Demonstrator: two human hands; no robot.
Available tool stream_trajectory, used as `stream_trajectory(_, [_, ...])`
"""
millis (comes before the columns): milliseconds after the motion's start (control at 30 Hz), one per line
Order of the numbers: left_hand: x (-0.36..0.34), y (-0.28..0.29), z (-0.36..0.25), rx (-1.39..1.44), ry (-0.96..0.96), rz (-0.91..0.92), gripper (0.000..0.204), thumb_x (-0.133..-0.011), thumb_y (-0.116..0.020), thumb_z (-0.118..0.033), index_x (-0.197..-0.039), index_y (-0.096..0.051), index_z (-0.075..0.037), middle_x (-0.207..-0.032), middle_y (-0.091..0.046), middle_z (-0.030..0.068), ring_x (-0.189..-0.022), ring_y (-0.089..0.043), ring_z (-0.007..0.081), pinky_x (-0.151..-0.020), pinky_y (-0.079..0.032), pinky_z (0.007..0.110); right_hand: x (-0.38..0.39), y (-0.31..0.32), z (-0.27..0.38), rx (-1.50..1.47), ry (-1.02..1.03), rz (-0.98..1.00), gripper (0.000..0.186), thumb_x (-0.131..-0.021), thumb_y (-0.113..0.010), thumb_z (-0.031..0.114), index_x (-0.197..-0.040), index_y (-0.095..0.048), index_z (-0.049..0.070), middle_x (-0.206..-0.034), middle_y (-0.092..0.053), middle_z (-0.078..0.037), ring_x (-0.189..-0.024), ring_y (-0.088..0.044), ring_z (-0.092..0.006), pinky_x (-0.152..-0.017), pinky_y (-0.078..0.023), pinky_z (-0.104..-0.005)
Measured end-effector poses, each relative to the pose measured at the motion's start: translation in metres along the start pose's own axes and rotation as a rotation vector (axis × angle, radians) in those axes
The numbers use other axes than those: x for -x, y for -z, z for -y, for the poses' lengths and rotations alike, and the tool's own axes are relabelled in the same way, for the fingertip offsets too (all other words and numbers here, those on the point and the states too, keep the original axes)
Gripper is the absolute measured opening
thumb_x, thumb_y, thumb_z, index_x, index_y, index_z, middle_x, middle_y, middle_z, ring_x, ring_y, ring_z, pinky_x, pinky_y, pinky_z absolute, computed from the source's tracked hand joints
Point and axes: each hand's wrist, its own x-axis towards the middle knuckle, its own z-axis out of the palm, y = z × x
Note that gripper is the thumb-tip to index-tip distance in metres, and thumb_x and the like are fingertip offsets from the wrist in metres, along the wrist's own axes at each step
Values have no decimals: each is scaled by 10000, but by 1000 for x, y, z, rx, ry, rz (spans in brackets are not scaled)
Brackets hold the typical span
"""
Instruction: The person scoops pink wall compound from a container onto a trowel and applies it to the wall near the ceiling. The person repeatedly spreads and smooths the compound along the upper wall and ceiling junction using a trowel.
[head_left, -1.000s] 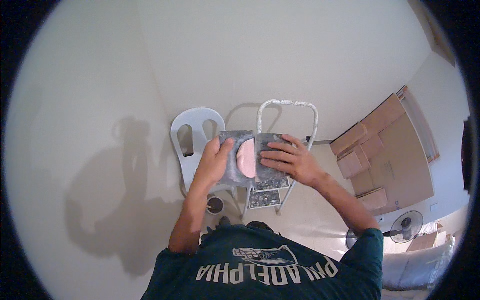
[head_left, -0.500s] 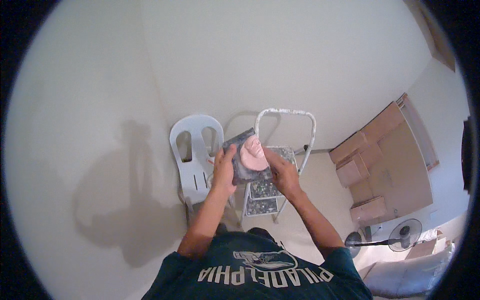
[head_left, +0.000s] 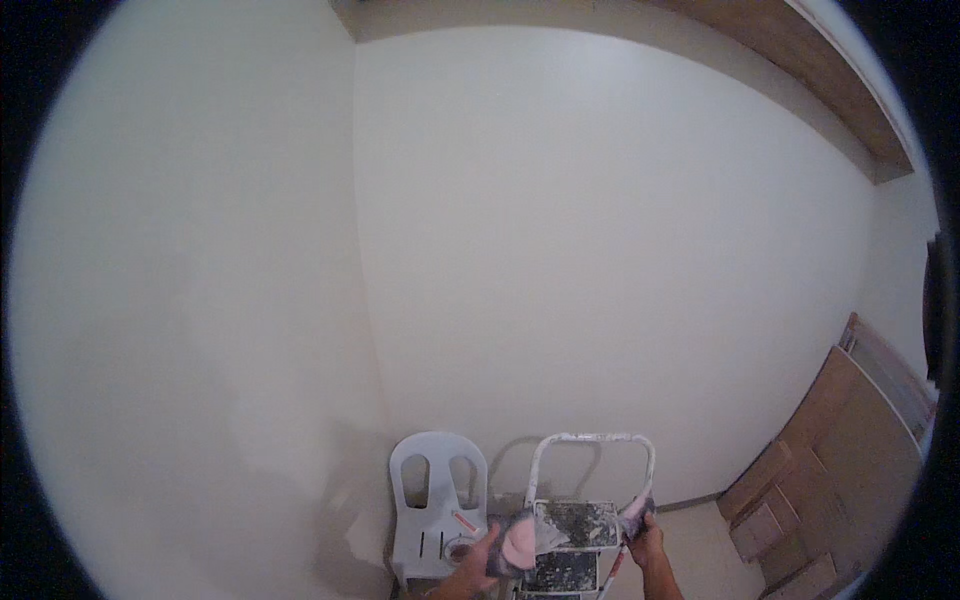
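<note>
At the lower middle, my left hand [head_left: 478, 572] grips a dark flat plate [head_left: 497, 560] that carries a mound of pink paste [head_left: 519, 543]. Apart from it on the right, my right hand [head_left: 650, 545] is closed on a dark flat spreader [head_left: 636, 513] with a pinkish smear on its face; its exact kind is hard to make out. A white step stool [head_left: 590, 437] with paint-spattered dark treads stands between and behind my hands.
A pale plastic chair [head_left: 440, 490] stands left of the stool, with a red-handled tool [head_left: 465, 522] and a round item on it. Brown cardboard sheets [head_left: 840, 450] lean at the right. Pale walls [head_left: 600, 250] rise ahead, under a brown overhang [head_left: 850, 90].
The view has tilted up toward the wall. My hands, earlier together at the plate, are now apart; my right hand has moved rightward with the spreader.
</note>
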Motion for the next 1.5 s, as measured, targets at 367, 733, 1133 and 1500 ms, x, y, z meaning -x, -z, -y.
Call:
stream_trajectory(367, [-146, 110, 31, -13, -248, -205, 503, -1056, -444, -438, -1331, -577, -38, -1220, -679, 75, -1110, -645, 262, -990, -506, 461, -71, 61, 45, 315, 130, 37, 599, -1020, -492, 447, -1459, -487, 39, -1377, -595, -94, -1276, -544, -235, -1102, -387, -364])
stream_trajectory(733, [-274, 52, -27, -203, -293, -240, 536, -1050, -469, -448, -1393, -521, -41, -1349, -626, 107, -1210, -614, 296, -1065, -474, 460, -177, 91, 34, 524, 81, -137, 453, -990, -541, 355, -1245, -576, -19, -1176, -634, -113, -1074, -581, -217, -977, -435, -335])
stream_trajectory(1133, [-276, 27, -26, -200, -404, -209, 484, -1039, -506, -409, -1339, -554, -31, -1301, -647, 106, -1179, -626, 268, -1050, -475, 433, -189, 83, 19, 744, 130, -99, 330, -1015, -567, 364, -1106, -558, 47, -932, -546, 9, -846, -473, -105, -771, -414, -279])
stream_trajectory(1500, [-307, -4, -23, -249, -325, -363, 515, -1032, -504, -463, -1320, -578, -43, -1278, -659, 97, -1145, -636, 261, -1032, -477, 430, -175, 115, 28, 716, 49, -69, 395, -1016, -552, 390, -1198, -557, 40, -1086, -583, -29, -997, -529, -151, -911, -436, -306])
